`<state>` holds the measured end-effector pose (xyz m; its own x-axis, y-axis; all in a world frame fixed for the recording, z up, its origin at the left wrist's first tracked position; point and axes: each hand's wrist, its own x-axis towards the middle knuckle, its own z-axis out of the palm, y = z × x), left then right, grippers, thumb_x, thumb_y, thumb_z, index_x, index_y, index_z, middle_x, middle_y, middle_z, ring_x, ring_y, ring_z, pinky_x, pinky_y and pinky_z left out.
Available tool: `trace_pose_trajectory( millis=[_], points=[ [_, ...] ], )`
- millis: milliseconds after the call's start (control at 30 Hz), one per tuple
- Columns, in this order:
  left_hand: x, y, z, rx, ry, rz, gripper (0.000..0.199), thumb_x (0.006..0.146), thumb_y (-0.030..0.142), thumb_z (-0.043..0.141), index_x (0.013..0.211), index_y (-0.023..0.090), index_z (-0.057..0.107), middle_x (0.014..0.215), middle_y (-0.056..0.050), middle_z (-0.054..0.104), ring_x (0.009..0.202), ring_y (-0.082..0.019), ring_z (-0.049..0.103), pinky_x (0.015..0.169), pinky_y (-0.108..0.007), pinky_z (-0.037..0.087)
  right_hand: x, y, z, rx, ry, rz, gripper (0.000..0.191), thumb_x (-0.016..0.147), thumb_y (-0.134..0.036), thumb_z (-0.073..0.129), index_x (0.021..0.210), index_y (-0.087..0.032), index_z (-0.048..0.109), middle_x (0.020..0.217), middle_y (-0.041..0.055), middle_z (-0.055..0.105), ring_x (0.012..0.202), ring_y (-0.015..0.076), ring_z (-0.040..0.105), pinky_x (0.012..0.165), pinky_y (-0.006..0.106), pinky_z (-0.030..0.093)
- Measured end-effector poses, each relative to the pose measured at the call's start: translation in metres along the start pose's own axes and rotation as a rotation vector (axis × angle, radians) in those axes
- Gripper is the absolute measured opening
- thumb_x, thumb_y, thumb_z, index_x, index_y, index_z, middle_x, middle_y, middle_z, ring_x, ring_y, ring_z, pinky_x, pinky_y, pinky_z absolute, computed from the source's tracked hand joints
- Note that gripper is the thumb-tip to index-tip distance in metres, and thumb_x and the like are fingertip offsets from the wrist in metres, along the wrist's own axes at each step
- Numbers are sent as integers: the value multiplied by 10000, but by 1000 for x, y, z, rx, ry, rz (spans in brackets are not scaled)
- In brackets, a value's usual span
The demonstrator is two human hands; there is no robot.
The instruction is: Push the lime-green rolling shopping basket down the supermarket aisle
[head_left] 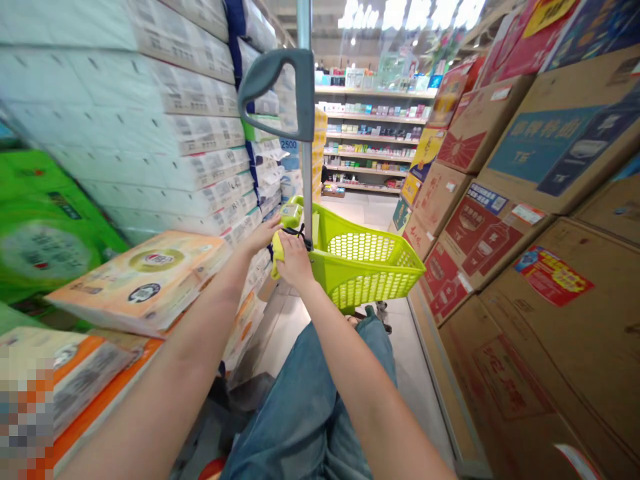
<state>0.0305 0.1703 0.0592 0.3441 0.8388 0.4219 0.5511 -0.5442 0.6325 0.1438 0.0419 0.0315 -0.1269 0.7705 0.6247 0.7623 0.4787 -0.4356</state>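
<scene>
A lime-green rolling shopping basket (367, 267) with perforated sides stands on the floor before me. Its grey pull handle (305, 97) rises upright on a metal pole. My right hand (296, 260) is at the basket's near left corner, beside the pole, its fingers closed over a yellow cloth (277, 252). Close by on the left, my left hand (264, 235) reaches to the basket's left edge with fingers stretched out, next to a rounded green part (291, 213). Something dark, like a cord, shows between the hands; its details are too small to tell.
White paper packs (200, 87) are stacked high on the left, with an orange tissue pack (143, 277) lower down. Cardboard cartons (545, 287) line the right side. Shelves of small goods (370, 127) stand at the aisle's far end. My jeans-clad legs are below.
</scene>
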Motion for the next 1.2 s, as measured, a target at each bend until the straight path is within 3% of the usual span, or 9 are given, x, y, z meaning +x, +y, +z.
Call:
trace_pose_trajectory(
  millis=[167, 267, 467, 533, 633, 700, 800, 967, 1200],
  points=[
    [-13, -8, -15, 23, -61, 22, 634, 913, 521, 425, 1400, 127, 528, 1505, -105, 459, 1408, -244, 429, 1173, -405, 320, -39, 12, -16, -62, -66, -299, 653, 797, -140, 495, 1445, -81, 436, 1530, 166, 431, 1447, 263, 351, 1229, 462, 231],
    [-15, -9, -19, 46, -61, 38, 641, 927, 542, 390, 1424, 154, 504, 1522, -89, 435, 1418, -248, 414, 1171, -410, 324, -69, 44, -43, -70, -65, -344, 514, 752, -169, 516, 1254, -189, 624, 1302, 117, 658, 1275, 266, 562, 1172, 475, 344],
    [-43, -6, -27, 123, 50, 99, 638, 995, 494, 274, 1529, 150, 325, 1588, -98, 320, 1483, -230, 287, 1219, -436, 228, -75, 114, -102, -44, 421, 187, 441, 803, -230, 443, 1201, -259, 631, 1222, 102, 687, 1161, 291, 624, 1032, 475, 462],
    [-62, -2, -29, 276, 86, 298, 663, 983, 489, 371, 1555, 174, 258, 1610, -86, 264, 1513, -233, 182, 1247, -431, 125, -63, 125, -108, -3, 298, 274, 443, 834, -248, 422, 1232, -251, 617, 1238, 95, 681, 1168, 282, 618, 1013, 449, 469],
    [-84, 10, -27, 542, -236, 811, 644, 974, 468, 446, 1555, 269, 254, 1584, -28, 332, 1491, -191, 253, 1251, -347, 123, -55, 130, -102, 54, 1, 264, 352, 844, -285, 458, 1113, -278, 686, 1036, 47, 752, 994, 261, 685, 873, 373, 525],
    [-88, 20, -20, 651, -419, 944, 611, 1004, 322, 378, 1568, 309, 144, 1600, 39, 281, 1482, -121, 256, 1246, -282, 154, -57, 129, -93, 72, -74, 245, 295, 838, -292, 491, 1034, -299, 712, 919, 17, 764, 884, 243, 701, 789, 329, 531],
    [-83, 33, -5, 713, -439, 952, 745, 941, 19, 228, 1549, 374, -18, 1602, 141, 232, 1456, -8, 238, 1233, -208, 205, -65, 127, -83, 74, -92, 252, 292, 838, -278, 491, 1035, -294, 707, 910, 20, 764, 861, 242, 699, 780, 322, 518],
    [-72, 38, 7, 799, -236, 1027, 774, 901, -40, 253, 1570, 281, 33, 1610, 72, 253, 1466, -37, 235, 1218, -221, 244, -67, 125, -85, 112, -125, 248, 314, 825, -272, 503, 1062, -270, 709, 977, 33, 763, 893, 244, 696, 797, 337, 531],
    [-69, 34, 6, 836, -148, 1080, 801, 901, -10, 330, 1571, 310, 31, 1599, 69, 272, 1467, -20, 226, 1208, -187, 246, 1, 128, -147, 157, -122, 242, 209, 775, -311, 569, 740, -190, 736, 693, 53, 735, 657, 230, 673, 635, 351, 560]
  ],
)
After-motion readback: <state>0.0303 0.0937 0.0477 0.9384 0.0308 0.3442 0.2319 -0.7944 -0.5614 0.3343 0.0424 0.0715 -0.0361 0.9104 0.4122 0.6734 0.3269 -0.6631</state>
